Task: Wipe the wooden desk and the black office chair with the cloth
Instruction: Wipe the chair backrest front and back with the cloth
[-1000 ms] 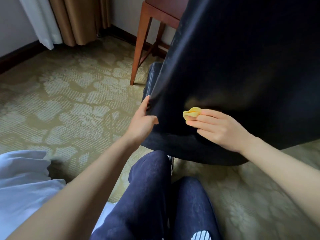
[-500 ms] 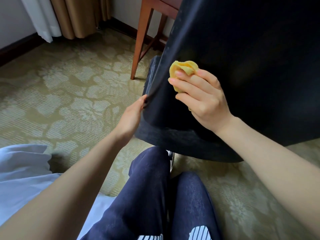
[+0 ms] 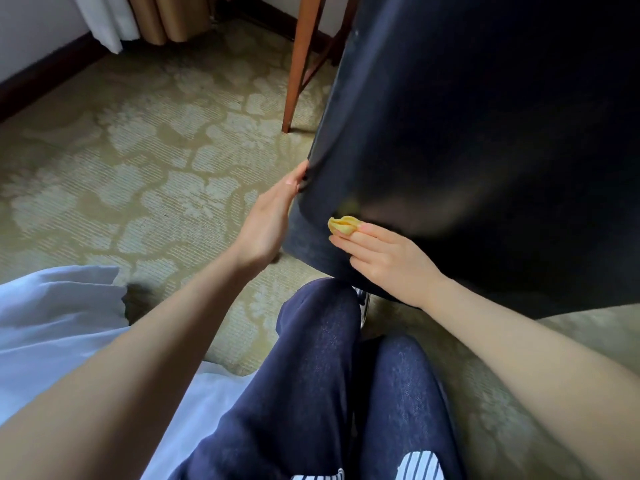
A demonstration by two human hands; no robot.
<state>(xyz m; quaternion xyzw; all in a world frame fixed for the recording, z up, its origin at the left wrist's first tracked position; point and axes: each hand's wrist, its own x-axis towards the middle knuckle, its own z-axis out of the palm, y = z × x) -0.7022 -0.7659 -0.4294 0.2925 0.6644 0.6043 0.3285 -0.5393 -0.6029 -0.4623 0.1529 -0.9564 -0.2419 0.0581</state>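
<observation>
Chair back (image 3: pixel 467 140) is clasped at its edge by the left grip (image 3: pixel 268 223) for steadiness; the right grip (image 3: pixel 388 263), fingers flat, presses the yellow cloth (image 3: pixel 341 226) low.

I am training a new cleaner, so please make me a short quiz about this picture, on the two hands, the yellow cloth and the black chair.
1. True or false: the left hand holds the crumpled yellow cloth.
2. Where does the cloth touch the smooth black office chair back? A) low, near the edge by the left hand B) at its top C) nowhere
3. Fill in: the ____ hand presses the cloth on the chair.
Key: 1 false; 2 A; 3 right hand.
</observation>
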